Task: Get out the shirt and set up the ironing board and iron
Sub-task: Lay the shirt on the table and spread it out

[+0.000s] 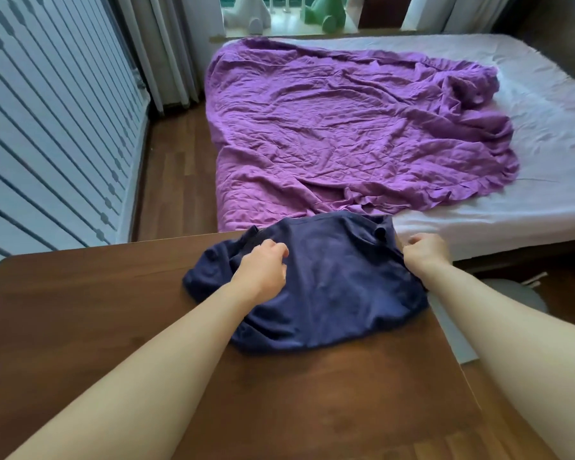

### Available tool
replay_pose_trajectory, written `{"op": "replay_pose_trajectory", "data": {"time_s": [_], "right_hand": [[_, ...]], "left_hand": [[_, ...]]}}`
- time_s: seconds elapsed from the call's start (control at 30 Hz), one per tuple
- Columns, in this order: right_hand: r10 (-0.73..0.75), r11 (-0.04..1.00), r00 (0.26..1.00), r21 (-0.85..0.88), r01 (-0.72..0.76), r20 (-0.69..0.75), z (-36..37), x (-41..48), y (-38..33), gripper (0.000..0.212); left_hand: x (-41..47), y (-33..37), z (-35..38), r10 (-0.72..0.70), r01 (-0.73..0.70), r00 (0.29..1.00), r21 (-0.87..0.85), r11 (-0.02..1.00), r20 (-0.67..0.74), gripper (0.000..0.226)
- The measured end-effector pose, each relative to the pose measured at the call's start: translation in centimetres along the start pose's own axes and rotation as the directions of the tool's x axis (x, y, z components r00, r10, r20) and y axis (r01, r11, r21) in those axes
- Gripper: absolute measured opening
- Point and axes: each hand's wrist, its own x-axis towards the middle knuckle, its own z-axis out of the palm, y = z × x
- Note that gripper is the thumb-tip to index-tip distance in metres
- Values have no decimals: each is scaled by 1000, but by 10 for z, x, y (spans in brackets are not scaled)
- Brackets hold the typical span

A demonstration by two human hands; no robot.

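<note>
A dark navy shirt [329, 287] lies crumpled on the far right part of a dark brown wooden table [80, 310], its top edge hanging past the table's far edge. My left hand [263, 270] rests on the shirt's left side with fingers curled into the cloth. My right hand [425, 252] is closed on the shirt's right edge, near the table's right corner. No ironing board or iron is in view.
A bed [528, 127] with a white sheet and a rumpled purple blanket [346, 127] stands just beyond the table. A white slatted wardrobe door [47, 127] runs along the left. Wooden floor [176, 180] lies between them. A grey round object [518, 293] sits low on the right.
</note>
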Motion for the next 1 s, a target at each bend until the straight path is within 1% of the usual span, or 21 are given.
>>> {"op": "replay_pose_trajectory", "data": {"time_s": [0.07,0.13,0.23,0.33,0.4,0.53,0.63,0.7,0.8,0.87,0.9,0.97,1.0], "right_hand": [[-46,999,998,-6,46,44,11,-2,0,18],[-95,995,989,19,94,116,26,-8,-7,34],[-167,986,953,29,165,252,48,-9,-20,48],[-171,981,924,-27,192,342,64,-3,-32,55],[-159,980,929,-59,189,333,73,5,-38,55],[-176,976,961,-93,199,212,82,24,-50,48],[-200,934,972,-275,228,127,83,38,-60,44],[-194,923,969,-305,233,154,84,47,-63,49],[-113,910,971,-371,187,211,87,57,-62,57],[-87,874,976,-456,170,197,88,62,-60,52],[-84,869,979,-467,164,187,88,63,-60,48],[-84,890,977,-426,161,194,89,62,-62,42],[-91,908,974,-385,167,207,88,62,-63,40]], "left_hand": [[4,-3,6,-31,29,996,25,999,83,41],[8,-8,13,-32,26,989,44,999,144,48],[14,-21,19,-61,51,979,60,997,192,63],[20,-33,20,-137,107,971,154,982,198,70],[24,-38,18,-175,134,970,232,963,167,69],[36,-48,10,-280,245,956,293,924,84,65],[46,-55,3,-310,304,951,228,925,-9,62],[50,-58,-1,-362,369,929,200,908,-71,63],[56,-60,-2,-412,428,904,213,878,-115,54],[59,-59,-4,-412,427,904,195,883,-112,50],[61,-58,-6,-416,428,903,167,888,-103,48],[64,-58,-9,-417,423,905,94,901,-81,37],[64,-58,-10,-392,398,916,76,914,-82,30]]}}
